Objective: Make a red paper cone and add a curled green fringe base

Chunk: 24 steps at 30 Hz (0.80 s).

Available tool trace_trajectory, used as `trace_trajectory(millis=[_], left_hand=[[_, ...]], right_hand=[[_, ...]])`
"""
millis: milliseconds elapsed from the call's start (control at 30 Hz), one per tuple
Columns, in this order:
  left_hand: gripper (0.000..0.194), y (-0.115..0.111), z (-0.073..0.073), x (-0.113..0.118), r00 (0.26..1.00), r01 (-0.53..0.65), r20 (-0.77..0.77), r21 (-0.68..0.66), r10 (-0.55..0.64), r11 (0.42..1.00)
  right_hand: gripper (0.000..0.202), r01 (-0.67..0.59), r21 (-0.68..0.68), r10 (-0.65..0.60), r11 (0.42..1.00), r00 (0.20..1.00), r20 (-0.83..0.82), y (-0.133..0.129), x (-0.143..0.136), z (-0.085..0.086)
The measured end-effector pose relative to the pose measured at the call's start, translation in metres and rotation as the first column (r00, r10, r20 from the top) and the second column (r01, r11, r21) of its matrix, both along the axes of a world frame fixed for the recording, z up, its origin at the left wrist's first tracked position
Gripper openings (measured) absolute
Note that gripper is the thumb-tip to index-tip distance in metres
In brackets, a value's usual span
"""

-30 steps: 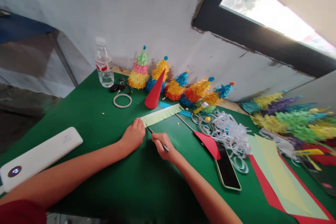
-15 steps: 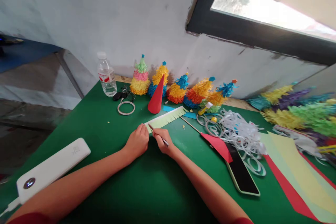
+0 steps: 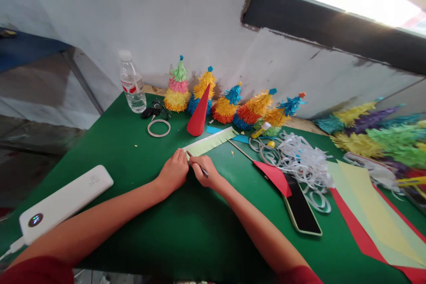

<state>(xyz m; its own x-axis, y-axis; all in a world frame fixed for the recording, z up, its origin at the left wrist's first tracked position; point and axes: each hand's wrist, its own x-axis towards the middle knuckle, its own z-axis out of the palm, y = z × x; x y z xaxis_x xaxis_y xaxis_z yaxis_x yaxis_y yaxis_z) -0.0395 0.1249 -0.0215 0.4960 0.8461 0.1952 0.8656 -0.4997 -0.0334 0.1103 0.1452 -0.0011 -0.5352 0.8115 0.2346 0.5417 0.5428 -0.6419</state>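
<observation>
A pale green paper strip (image 3: 213,141) with a fringed lower edge and a white upper band lies slanting on the green table. My left hand (image 3: 175,169), fingers bent and close together, presses the strip's near left end. My right hand (image 3: 205,171) grips a slim, dark pen-like tool (image 3: 204,171), its tip against the fringe just beside my left fingers. Its exact kind cannot be made out. Beyond the strip stands a plain red paper cone (image 3: 199,117). My fingers hide the left end of the strip.
Several fringed paper cones (image 3: 178,91) line the wall. A bottle (image 3: 132,86), keys (image 3: 155,110) and tape ring (image 3: 159,128) sit left, near a power bank (image 3: 66,204). Rightward are a glue stick (image 3: 261,130), white paper curls (image 3: 299,159), a phone (image 3: 302,211) and coloured sheets (image 3: 372,213).
The camera view has shifted slightly, so the table items appear higher. The tool's tip stays at the strip's left end, and both hands keep nearly the same place on it.
</observation>
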Motion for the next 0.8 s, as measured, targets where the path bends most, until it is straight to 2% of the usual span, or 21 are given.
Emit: trace_trajectory(millis=[333,500,667,800], left_hand=[[0.047,-0.002,0.006,-0.002,1.000,-0.018,0.015,-0.032,0.018,0.999],[0.046,-0.002,0.009,-0.002,1.000,-0.013,0.019,-0.034,0.014,0.999],[0.045,-0.004,0.007,-0.001,0.999,-0.041,0.025,0.003,0.041,0.999],[0.045,-0.003,0.005,-0.001,1.000,-0.030,0.000,0.011,0.030,0.999]], right_hand=[[0.018,0.022,-0.112,-0.022,0.993,1.000,0.003,-0.032,0.014,0.005],[0.020,0.012,-0.204,-0.043,0.979,0.988,-0.148,-0.039,0.024,0.003],[0.021,0.068,-0.184,-0.137,0.980,0.910,-0.391,-0.023,0.019,-0.005],[0.020,0.082,-0.101,-0.114,0.991,0.921,-0.373,-0.002,0.002,-0.007]])
